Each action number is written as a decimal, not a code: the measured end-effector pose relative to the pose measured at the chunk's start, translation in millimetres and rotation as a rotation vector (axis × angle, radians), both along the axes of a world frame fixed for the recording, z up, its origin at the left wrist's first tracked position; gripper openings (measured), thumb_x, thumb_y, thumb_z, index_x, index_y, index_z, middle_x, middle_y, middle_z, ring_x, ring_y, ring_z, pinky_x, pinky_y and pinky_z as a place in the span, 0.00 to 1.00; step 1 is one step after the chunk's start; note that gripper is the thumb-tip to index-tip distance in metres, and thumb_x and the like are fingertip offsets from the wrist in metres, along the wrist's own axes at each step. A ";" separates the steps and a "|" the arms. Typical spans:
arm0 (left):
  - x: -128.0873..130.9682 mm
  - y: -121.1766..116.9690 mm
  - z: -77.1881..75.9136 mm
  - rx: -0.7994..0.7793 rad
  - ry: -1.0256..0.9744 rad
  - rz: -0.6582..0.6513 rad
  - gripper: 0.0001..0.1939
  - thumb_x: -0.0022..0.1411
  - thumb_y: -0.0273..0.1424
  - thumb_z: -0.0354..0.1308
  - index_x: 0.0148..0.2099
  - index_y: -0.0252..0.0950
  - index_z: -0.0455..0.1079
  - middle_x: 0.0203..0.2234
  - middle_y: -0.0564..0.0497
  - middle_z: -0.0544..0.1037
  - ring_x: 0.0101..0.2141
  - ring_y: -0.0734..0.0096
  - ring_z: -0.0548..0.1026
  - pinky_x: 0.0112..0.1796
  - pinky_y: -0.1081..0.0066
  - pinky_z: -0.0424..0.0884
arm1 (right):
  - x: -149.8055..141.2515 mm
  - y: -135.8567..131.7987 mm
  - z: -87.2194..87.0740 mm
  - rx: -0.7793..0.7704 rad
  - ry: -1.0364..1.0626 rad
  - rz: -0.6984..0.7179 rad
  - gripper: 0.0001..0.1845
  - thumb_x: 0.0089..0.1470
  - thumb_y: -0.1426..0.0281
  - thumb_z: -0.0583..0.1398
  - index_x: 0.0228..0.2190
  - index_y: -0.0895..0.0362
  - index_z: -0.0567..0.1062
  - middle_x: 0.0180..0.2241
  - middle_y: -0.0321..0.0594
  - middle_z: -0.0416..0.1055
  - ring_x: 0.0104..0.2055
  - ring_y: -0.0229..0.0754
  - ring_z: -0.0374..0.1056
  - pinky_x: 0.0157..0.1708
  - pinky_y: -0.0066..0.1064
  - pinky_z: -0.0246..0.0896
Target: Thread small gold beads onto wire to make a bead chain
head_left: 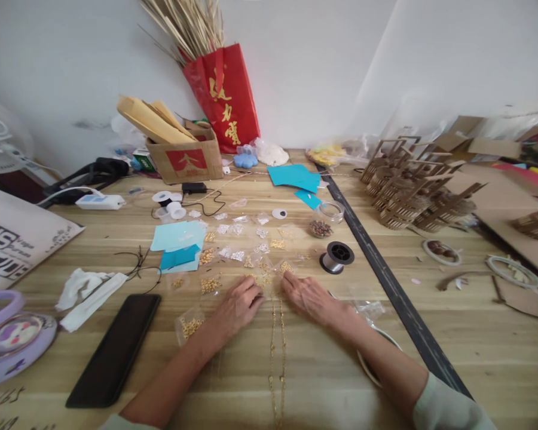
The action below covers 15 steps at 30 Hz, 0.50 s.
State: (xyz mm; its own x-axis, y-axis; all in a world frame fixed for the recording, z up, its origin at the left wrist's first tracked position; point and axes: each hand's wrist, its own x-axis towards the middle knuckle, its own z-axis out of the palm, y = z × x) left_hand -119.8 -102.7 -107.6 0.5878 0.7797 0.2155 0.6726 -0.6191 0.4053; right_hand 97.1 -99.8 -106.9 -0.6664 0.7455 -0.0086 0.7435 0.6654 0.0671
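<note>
Gold chain (282, 377) is laid in two strands toward the near edge of the desk (327, 382), flanked up top by left hand (241, 301) and right hand (308, 298), grips can't be told; linking looks partly done, gold bits (210, 285) left unattached

Handwritten "165" on table (323, 370), left of phone (114, 352). "ENS", white package (36, 227), beyond-left of phone. Gold "力", red bag (246, 89), far beyond phone.
</note>
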 end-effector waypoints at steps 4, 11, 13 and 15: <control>-0.6 1.4 -2.3 -0.046 -0.046 0.008 0.07 0.63 0.25 0.51 0.33 0.34 0.69 0.30 0.50 0.70 0.32 0.68 0.71 0.35 0.70 0.68 | 3.8 6.0 13.5 -0.091 0.110 -0.037 0.08 0.56 0.81 0.51 0.37 0.60 0.67 0.39 0.46 0.69 0.30 0.39 0.66 0.27 0.29 0.55; -1.4 2.5 -10.0 -0.042 -0.081 0.023 0.08 0.64 0.25 0.51 0.32 0.34 0.68 0.30 0.50 0.71 0.32 0.69 0.70 0.35 0.70 0.68 | 21.0 14.6 43.2 -0.223 0.298 -0.145 0.06 0.61 0.73 0.51 0.33 0.58 0.67 0.35 0.39 0.69 0.31 0.37 0.67 0.29 0.27 0.53; -1.8 2.9 -11.8 -0.032 -0.092 0.015 0.08 0.64 0.25 0.51 0.31 0.34 0.68 0.29 0.50 0.71 0.32 0.69 0.70 0.34 0.70 0.68 | 26.3 12.8 52.3 -0.254 0.220 -0.190 0.04 0.60 0.74 0.53 0.33 0.58 0.68 0.35 0.40 0.70 0.32 0.38 0.67 0.29 0.27 0.51; -2.2 3.5 -13.0 -0.014 -0.099 0.009 0.08 0.63 0.25 0.51 0.31 0.34 0.68 0.29 0.50 0.71 0.32 0.69 0.70 0.34 0.70 0.68 | 31.6 10.5 59.6 -0.262 0.120 -0.215 0.04 0.59 0.75 0.54 0.32 0.58 0.69 0.35 0.42 0.71 0.33 0.40 0.68 0.29 0.28 0.51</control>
